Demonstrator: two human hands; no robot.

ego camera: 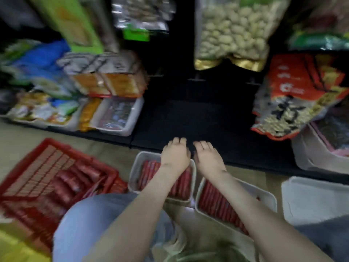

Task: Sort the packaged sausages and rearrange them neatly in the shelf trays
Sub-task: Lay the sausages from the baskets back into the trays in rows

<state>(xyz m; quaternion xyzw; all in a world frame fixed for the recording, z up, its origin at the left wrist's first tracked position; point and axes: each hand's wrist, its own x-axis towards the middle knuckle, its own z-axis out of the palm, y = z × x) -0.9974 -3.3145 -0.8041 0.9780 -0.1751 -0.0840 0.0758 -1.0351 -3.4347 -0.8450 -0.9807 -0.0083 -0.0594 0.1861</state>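
1. The left hand [175, 156] lies palm down over the far end of the left tray [134, 167]. Its fingers bend downward at the tips, just past the tray's far rim. Blur hides whether they grip the rim or anything else.
2. The right hand [207, 157] is just beside the left hand, also palm down, over the front edge of the shelf [188, 120]. Its fingers curl down too, and I cannot tell whether they hold anything.
3. The left tray sits on the floor [22, 135] against the shelf's front edge. It is packed with red sausages [149, 171] lying lengthwise in a row.
4. The right tray [264, 197] is on the floor just beside it, under the right forearm, and is also filled with red packs in a row.
5. A red crate [37, 157] stands tilted at the left, near the left tray, with more red packs heaped in it.
6. An empty tray [311, 197] lies at the right, near the right tray.
7. On the shelf's left end, a white shelf tray [132, 118] holds packs, with orange packets beside and above it.
8. The middle of the shelf is bare black.
9. A red bag [298, 95] leans at the shelf's right end, over a white tub [317, 156].
10. A clear bag [232, 29] of pale balls hangs above the middle.
11. A knee [94, 224] in blue jeans fills the lower left.
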